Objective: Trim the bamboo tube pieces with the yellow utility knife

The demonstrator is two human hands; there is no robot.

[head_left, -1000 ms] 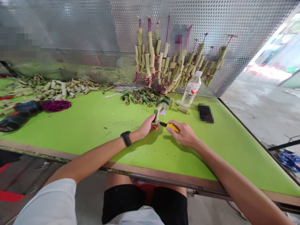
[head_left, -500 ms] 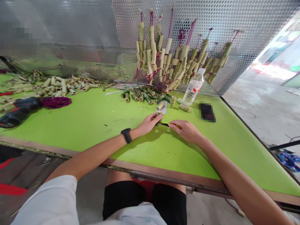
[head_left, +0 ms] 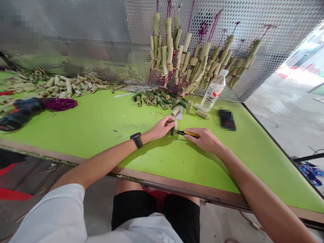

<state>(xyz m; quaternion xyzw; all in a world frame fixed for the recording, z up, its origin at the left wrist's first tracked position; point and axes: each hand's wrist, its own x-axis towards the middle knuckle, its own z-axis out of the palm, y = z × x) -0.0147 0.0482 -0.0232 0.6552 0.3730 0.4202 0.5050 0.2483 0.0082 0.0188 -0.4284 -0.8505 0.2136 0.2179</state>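
Observation:
My left hand is closed around a short green bamboo piece, holding it down on the green table. My right hand grips a yellow utility knife, whose dark tip touches the bamboo piece. A black watch sits on my left wrist. Just beyond my hands lie several loose green bamboo tubes and a few pale ones.
Strings of bamboo tubes hang on the perforated metal screen at the back. A water bottle and a dark phone lie to the right. A pile of pale bamboo pieces, purple cord and a dark tool lie left.
My left hand lowered the bamboo piece from upright onto the table. The knife tip stayed against it. My view tilted slightly down and left.

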